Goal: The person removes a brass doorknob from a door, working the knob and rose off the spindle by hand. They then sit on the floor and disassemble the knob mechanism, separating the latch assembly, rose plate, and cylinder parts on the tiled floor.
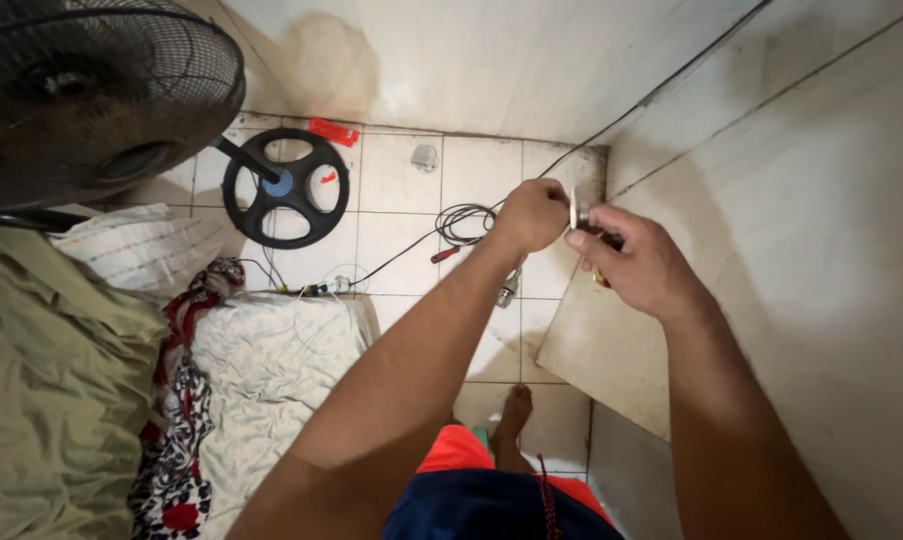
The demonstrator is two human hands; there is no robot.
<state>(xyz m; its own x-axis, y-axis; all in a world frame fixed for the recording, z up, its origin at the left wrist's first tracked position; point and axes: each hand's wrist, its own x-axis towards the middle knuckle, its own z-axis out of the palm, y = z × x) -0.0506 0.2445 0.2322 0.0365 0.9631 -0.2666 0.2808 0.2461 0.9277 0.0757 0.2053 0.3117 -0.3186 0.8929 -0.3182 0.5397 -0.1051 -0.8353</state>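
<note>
Fingers of both hands, left [532,215] and right [640,262], pinched on a small, mostly hidden round metal part [576,211].

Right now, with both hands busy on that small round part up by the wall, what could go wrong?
1. The small round part is pinched only between the left hand and right hand; a slip could drop it onto the tiled floor.
2. The black cable lies coiled loose on the floor near the bare foot, so it might trip or snag.
3. The fan's round base stands close by and could be knocked.
</note>
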